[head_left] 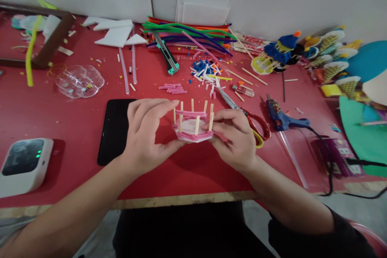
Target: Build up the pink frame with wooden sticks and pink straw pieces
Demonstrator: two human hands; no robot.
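Above the red table's front part I hold a small craft base [190,125], a white many-sided plate edged in pink pipe cleaner with several short wooden posts standing upright on it. My left hand [143,129] grips its left side, thumb at the lower edge and index fingertip by a post top. My right hand [236,135] pinches the right edge between thumb and fingers. A short pink pipe cleaner piece [191,113] lies across the posts, partway up. Beyond the base lie several cut pink pieces [173,88].
A black phone [113,129] lies by my left hand; scissors [256,123] lie behind my right. Further right are a glue gun [281,117] and its cable. A green cutter [165,54], pipe cleaners [187,36] and finished figures [279,50] sit at the back.
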